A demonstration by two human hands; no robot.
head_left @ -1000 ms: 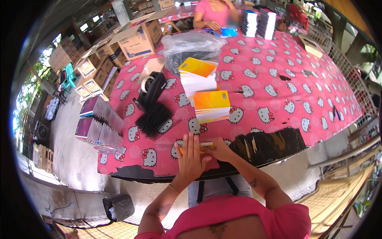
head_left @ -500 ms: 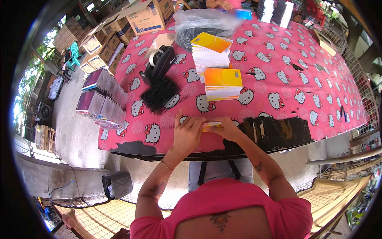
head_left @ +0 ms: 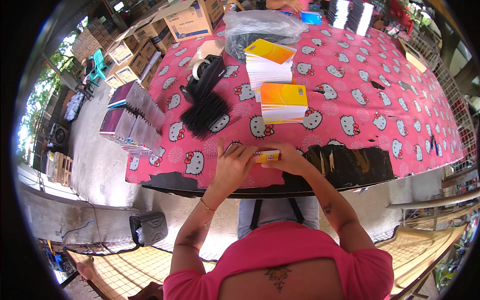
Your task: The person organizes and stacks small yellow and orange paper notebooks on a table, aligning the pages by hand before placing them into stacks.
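Observation:
Near the front edge of the table, a small yellow-covered notebook (head_left: pixel 267 156) is held between my two hands. My left hand (head_left: pixel 234 162) pinches its left end, with the index finger sticking up. Around its right end the fingers of my right hand (head_left: pixel 286 159) are closed. Whether a coil sits in its edge is hidden by my fingers. Just beyond lies a stack of yellow-orange notebooks (head_left: pixel 284 97), and behind it a taller, fanned stack of notebooks (head_left: pixel 270 62). A loose pile of black spiral binding coils (head_left: pixel 204 117) lies beyond my left hand.
A black tape dispenser (head_left: pixel 206 77) stands behind the coils. Spiral-bound notebooks (head_left: pixel 131 117) are stacked at the table's left edge. Farther back are clear plastic wrapping (head_left: pixel 262 25), cardboard boxes (head_left: pixel 192 20) and another person's hand (head_left: pixel 295 5). Pliers (head_left: pixel 435 146) lie far right.
Between my hands, the notebook has tilted a little, so more of its yellow cover shows. My grip stays about the same, and the whole view has shifted slightly.

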